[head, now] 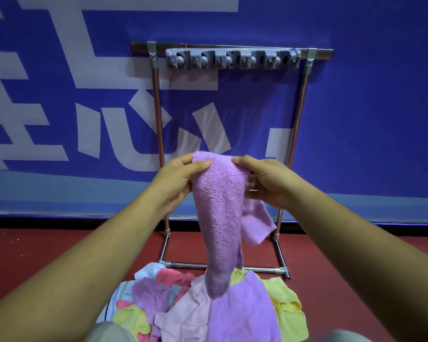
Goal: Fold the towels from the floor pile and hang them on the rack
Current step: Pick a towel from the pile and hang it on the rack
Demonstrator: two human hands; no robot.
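Gripping purple towel (220, 218) between left hand (176, 180), right hand (265, 180)

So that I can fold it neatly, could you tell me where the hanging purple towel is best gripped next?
The purple towel hangs as a narrow, bunched drape from the top edge pinched by the left hand and right hand. Its free lower end, dangling over the pile, is probably best pinched from the front, since nothing holds or covers it.
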